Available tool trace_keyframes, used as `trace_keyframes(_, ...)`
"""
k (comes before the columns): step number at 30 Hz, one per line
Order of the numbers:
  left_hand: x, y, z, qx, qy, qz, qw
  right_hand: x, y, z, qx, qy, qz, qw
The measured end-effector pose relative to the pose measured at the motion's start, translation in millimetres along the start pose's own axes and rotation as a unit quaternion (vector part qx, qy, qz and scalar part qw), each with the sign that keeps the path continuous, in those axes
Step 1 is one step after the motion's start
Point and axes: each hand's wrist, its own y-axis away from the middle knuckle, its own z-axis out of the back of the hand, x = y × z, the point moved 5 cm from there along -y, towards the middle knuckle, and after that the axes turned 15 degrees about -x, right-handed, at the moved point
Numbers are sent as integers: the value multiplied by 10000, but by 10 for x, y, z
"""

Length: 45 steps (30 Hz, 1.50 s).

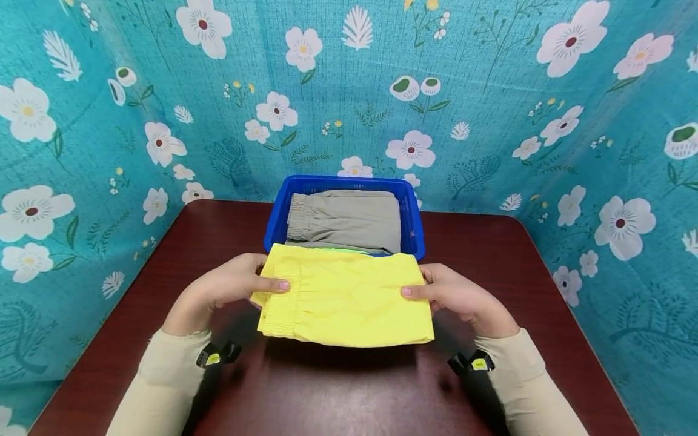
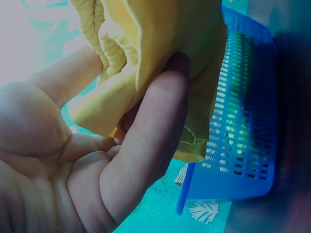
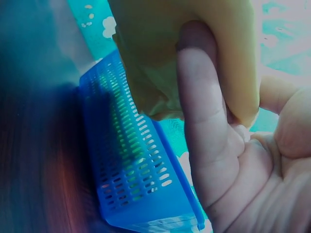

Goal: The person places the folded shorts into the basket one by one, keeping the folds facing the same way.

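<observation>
Both hands hold up a folded pair of yellow elastic-waist shorts (image 1: 349, 303) in front of the blue basket. At the gathered waistband end, my left hand (image 1: 234, 283) grips the fold, thumb on top and fingers underneath. The opposite end is pinched the same way by my right hand (image 1: 455, 295). Seen from below in the left wrist view, a finger of the left hand (image 2: 141, 145) presses under the yellow cloth (image 2: 170, 29). In the right wrist view, the right hand (image 3: 209, 116) supports the underside of the cloth (image 3: 150, 53).
Behind the shorts stands a blue perforated basket (image 1: 277, 215) on the dark red table (image 1: 349, 399). Inside it lies a folded grey garment (image 1: 349, 218) with a gathered waistband, and a strip of green cloth shows below. A teal flowered curtain (image 1: 338, 85) surrounds the table's back and sides.
</observation>
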Motion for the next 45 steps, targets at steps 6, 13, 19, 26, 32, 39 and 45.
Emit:
trace_keyframes(6,-36,28,-73,153,175,-156,9996,37,51,57,-88,-14,114,9999)
trace_keyframes(13,-63,-12,-74,318,614,-376,9969,116,75,83,-263,26,433,9987)
trace_keyframes(19,-23,-62,-89,197,848,-262,9959,108,47,118,-580,168,426,9973)
trace_keyframes(26,-8,-95,-108,-15,1023,-215,9945,67,0,158,-814,179,414,9957)
trace_keyframes(32,-11,-141,-111,-189,1298,-281,9910,61,-32,205,-1207,162,471,9914)
trace_keyframes(39,5,-199,-82,-556,1288,-312,9896,76,-48,226,-1604,113,575,9853)
trace_keyframes(45,21,-231,-55,-758,1292,-241,9884,63,-70,228,-1826,81,617,9812)
